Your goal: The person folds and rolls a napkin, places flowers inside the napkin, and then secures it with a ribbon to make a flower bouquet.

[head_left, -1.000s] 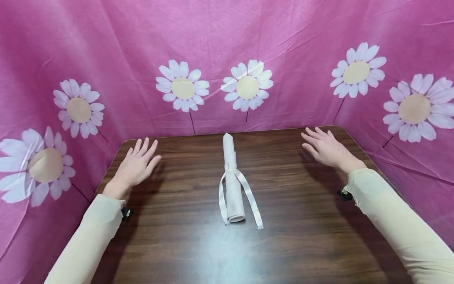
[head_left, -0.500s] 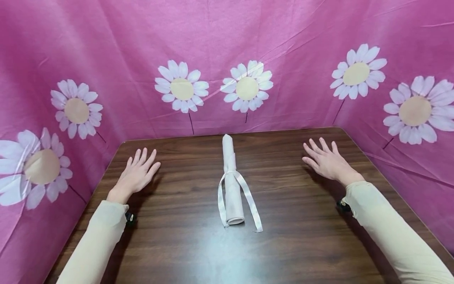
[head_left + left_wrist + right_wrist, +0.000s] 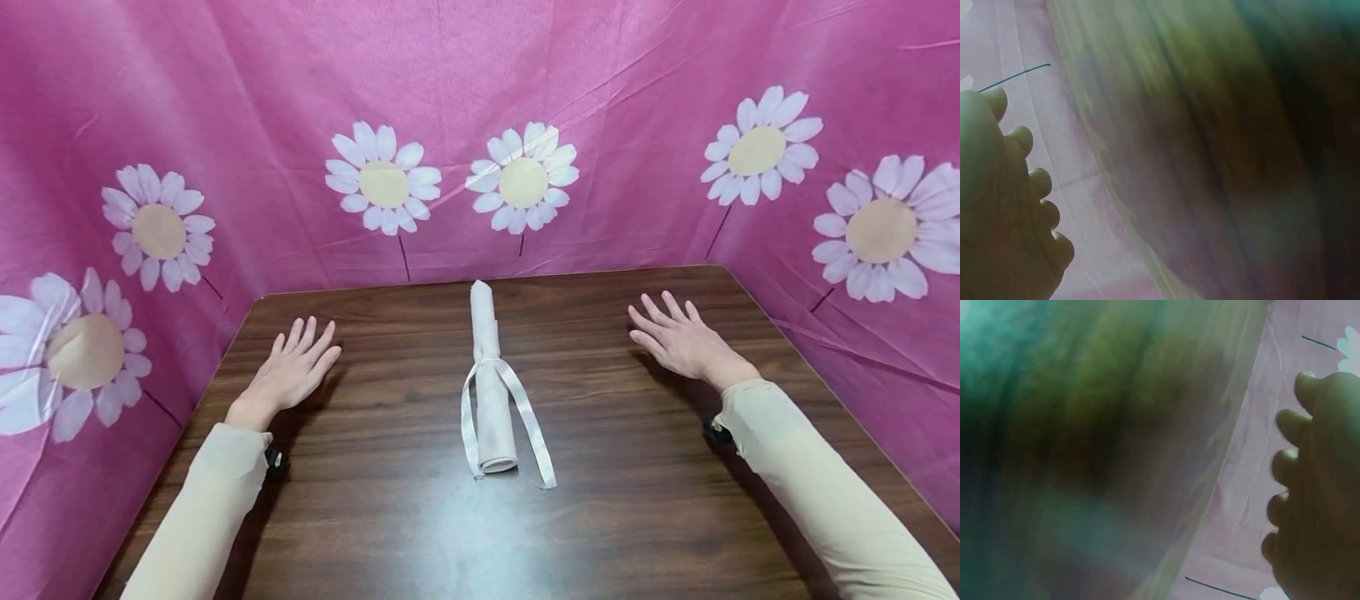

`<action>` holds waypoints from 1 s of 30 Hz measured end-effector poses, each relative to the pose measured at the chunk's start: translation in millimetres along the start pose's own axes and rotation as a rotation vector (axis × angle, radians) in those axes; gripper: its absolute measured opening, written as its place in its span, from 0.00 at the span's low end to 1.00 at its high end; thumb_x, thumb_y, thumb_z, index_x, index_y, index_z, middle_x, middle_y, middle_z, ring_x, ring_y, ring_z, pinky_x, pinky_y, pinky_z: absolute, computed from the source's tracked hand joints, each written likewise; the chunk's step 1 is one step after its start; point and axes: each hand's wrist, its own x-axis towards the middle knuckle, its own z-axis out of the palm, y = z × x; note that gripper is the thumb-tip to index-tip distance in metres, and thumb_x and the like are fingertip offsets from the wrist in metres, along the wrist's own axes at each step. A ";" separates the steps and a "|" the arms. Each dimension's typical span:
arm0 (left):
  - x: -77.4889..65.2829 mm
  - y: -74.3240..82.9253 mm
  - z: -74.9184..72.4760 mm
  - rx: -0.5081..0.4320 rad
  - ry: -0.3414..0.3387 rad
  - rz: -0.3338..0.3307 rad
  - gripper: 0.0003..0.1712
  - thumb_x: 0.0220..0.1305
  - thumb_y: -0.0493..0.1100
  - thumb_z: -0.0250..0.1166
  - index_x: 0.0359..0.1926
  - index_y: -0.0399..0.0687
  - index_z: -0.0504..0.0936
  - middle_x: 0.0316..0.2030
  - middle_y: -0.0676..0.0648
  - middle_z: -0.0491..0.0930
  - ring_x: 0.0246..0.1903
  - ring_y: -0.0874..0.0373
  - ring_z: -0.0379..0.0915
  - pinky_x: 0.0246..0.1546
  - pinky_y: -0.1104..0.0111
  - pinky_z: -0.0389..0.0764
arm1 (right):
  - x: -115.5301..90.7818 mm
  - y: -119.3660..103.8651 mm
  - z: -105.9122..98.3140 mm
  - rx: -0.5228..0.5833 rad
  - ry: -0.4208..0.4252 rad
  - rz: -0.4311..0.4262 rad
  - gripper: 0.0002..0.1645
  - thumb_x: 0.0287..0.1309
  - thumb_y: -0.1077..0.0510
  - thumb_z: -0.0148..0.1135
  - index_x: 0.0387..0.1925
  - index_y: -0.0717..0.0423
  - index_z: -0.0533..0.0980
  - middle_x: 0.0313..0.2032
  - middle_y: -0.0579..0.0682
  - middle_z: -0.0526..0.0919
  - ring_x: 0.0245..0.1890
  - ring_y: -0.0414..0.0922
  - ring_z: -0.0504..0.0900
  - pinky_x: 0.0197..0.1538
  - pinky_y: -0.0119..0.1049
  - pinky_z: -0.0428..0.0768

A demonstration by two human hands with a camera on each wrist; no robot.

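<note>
In the head view a pale rolled-up cloth (image 3: pixel 495 417) lies lengthwise in the middle of the table, tied round with a white ribbon (image 3: pixel 531 421) whose two loose ends trail towards the near side. My left hand (image 3: pixel 288 372) is over the left part of the table, palm down, fingers spread and holding nothing. Over on the right, my right hand (image 3: pixel 686 343) is held the same way, its fingers pointing in towards the far edge. Both hands are well apart from the roll. Each wrist view shows only the hand's underside and fingertips beside the blurred table; the roll is not seen there.
The dark wood-grain table (image 3: pixel 390 517) reaches back to a pink curtain (image 3: pixel 450 58) printed with large white daisies, which also hangs along the left and right sides. A small dark device (image 3: pixel 276 462) sits under the left sleeve cuff, another (image 3: pixel 717 432) under the right.
Both hands have drawn back a little from the far table edge, fingers still spread. Lately the right hand has shifted slightly left. The rolled cloth has stayed in place.
</note>
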 end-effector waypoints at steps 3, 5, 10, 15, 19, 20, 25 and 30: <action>0.5 0.0 -0.6 -0.007 0.003 -0.006 0.41 0.81 0.64 0.33 0.80 0.40 0.46 0.77 0.27 0.37 0.76 0.34 0.22 0.71 0.38 0.32 | 0.6 -2.4 1.2 0.014 0.007 0.007 0.39 0.79 0.37 0.36 0.76 0.59 0.59 0.75 0.68 0.54 0.75 0.72 0.42 0.69 0.72 0.40; 0.4 -0.3 -0.2 -0.012 -0.003 -0.011 0.43 0.80 0.65 0.34 0.80 0.41 0.45 0.77 0.28 0.37 0.76 0.34 0.23 0.71 0.38 0.31 | 0.2 -4.6 0.7 -0.003 -0.005 0.033 0.40 0.79 0.36 0.35 0.77 0.58 0.58 0.76 0.67 0.53 0.75 0.71 0.41 0.69 0.72 0.37; -1.9 -1.2 1.8 -0.016 -0.018 -0.010 0.45 0.78 0.68 0.36 0.80 0.42 0.44 0.77 0.28 0.37 0.76 0.33 0.24 0.71 0.38 0.31 | -0.9 -6.6 -1.2 -0.080 -0.032 0.101 0.39 0.78 0.35 0.35 0.76 0.55 0.60 0.76 0.64 0.53 0.76 0.70 0.39 0.68 0.72 0.30; -3.1 -0.6 3.3 -0.018 -0.015 0.006 0.42 0.80 0.65 0.34 0.80 0.42 0.45 0.77 0.28 0.37 0.76 0.34 0.24 0.71 0.38 0.32 | -2.2 -7.7 0.1 -0.089 -0.054 0.100 0.39 0.78 0.37 0.37 0.77 0.56 0.59 0.76 0.65 0.53 0.75 0.70 0.41 0.69 0.72 0.34; -3.2 2.1 1.7 -0.020 -0.022 0.005 0.41 0.81 0.63 0.34 0.80 0.42 0.45 0.77 0.28 0.37 0.76 0.34 0.24 0.71 0.38 0.32 | -3.0 -8.8 1.7 -0.098 -0.079 0.095 0.39 0.79 0.36 0.35 0.77 0.57 0.57 0.76 0.65 0.52 0.75 0.71 0.42 0.69 0.72 0.38; -3.2 2.7 1.0 -0.020 -0.020 0.004 0.40 0.81 0.63 0.35 0.80 0.42 0.45 0.77 0.28 0.37 0.76 0.34 0.24 0.71 0.38 0.32 | -2.7 -8.9 2.3 -0.100 -0.084 0.095 0.39 0.79 0.37 0.35 0.77 0.57 0.57 0.76 0.65 0.52 0.75 0.71 0.42 0.69 0.72 0.38; -3.8 3.3 -1.2 -0.016 -0.025 -0.011 0.40 0.81 0.62 0.35 0.80 0.42 0.46 0.77 0.28 0.37 0.76 0.34 0.23 0.71 0.38 0.32 | 0.0 -11.1 2.5 -0.101 -0.094 0.096 0.39 0.79 0.38 0.35 0.77 0.57 0.57 0.76 0.65 0.52 0.75 0.71 0.42 0.69 0.72 0.37; -3.8 2.2 -1.2 -0.005 -0.025 -0.010 0.40 0.81 0.63 0.34 0.80 0.42 0.45 0.77 0.28 0.37 0.76 0.34 0.24 0.71 0.38 0.32 | 0.7 -10.8 1.4 -0.090 -0.096 0.096 0.39 0.79 0.38 0.36 0.77 0.58 0.57 0.76 0.66 0.52 0.75 0.71 0.42 0.69 0.72 0.38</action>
